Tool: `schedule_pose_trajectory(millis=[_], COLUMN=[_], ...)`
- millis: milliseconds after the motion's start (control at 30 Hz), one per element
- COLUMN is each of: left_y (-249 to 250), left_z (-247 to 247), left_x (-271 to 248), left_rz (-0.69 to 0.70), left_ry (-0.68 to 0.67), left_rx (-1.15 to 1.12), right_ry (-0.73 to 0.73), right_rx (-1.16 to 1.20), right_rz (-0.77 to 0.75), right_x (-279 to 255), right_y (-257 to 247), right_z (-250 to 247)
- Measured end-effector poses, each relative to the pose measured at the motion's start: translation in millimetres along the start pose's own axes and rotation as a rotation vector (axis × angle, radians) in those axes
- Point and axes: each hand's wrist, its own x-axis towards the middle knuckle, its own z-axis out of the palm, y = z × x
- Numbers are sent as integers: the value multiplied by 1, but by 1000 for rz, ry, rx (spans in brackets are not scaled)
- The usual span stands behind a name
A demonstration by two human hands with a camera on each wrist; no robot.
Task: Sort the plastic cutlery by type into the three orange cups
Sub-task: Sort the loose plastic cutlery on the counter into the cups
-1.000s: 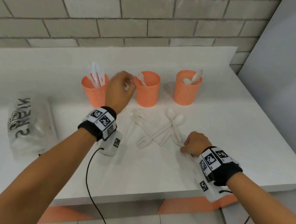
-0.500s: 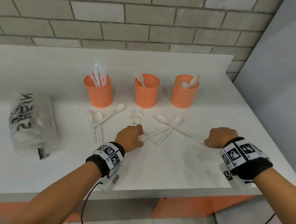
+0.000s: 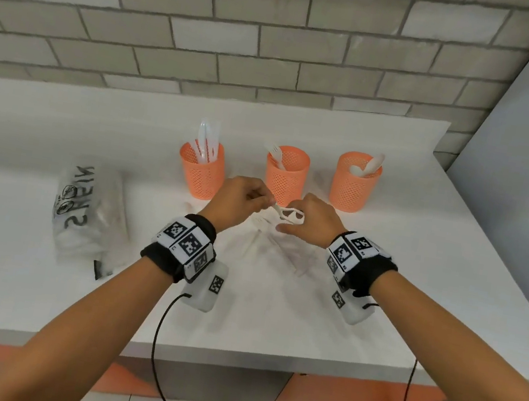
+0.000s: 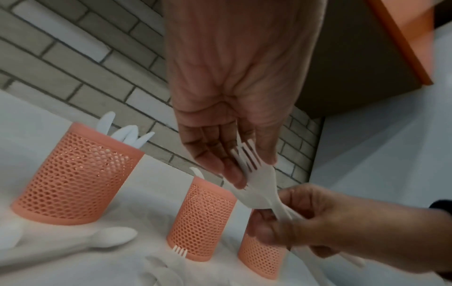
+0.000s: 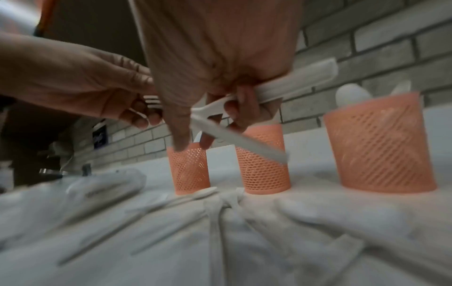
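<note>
Both hands (image 3: 239,196) (image 3: 313,220) now meet, each grip pinching white forks (image 4: 254,174), count unclear.

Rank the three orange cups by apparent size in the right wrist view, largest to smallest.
1. The spoon cup, looks largest.
2. The fork cup, in the middle.
3. The knife cup, looks smallest.
This order only reflects nearness to the camera: in the head view all three look alike in size.

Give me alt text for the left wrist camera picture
Two hands meet over a white counter, left hand holding white plastic forks by the prongs, right hand gripping the handles. Three orange mesh cups stand behind; a spoon lies loose.
</note>
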Motion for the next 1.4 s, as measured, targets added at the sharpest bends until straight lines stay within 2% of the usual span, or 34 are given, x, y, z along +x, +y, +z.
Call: schedule_pose_trajectory(millis=[100,200,267,333,400,500,700,967,1200,1267,1400], left_y=[-3,-17,-29,-35,-38,-37,-32,-38,-52,-52,-51], left_z=[1,8,18,30,44,65,88,84,62,53,50], left_x=[8,15,16,15,14,13,15,7,-1,2,17], left_rz=[-86,-219,-323,-420,-466,-467,-428,-574,-678,-657,-626], left_ry=[116,216,162,66,-15,-72,-47,-30,-89,-47,128], left_rx=[-89,7,162,287,374,509,630,457,155,130,99], right_ry=[-27,-63,-100,-141,-133,-137,-140,-119,-166,-175,-198], right_rx=[40,-20,-1,118,193,146,42,5,23,48,137], right_rz=[74,182,222,283,327,317,334,330,336,315,310], right_x=[17,29,35,39,40,44,51,60,56,54,44], right_y=[-2,4,9,14,17,19,19,11,10,15,25], right_z=[3,3,2,2,4,10,30,53,50,45,35])
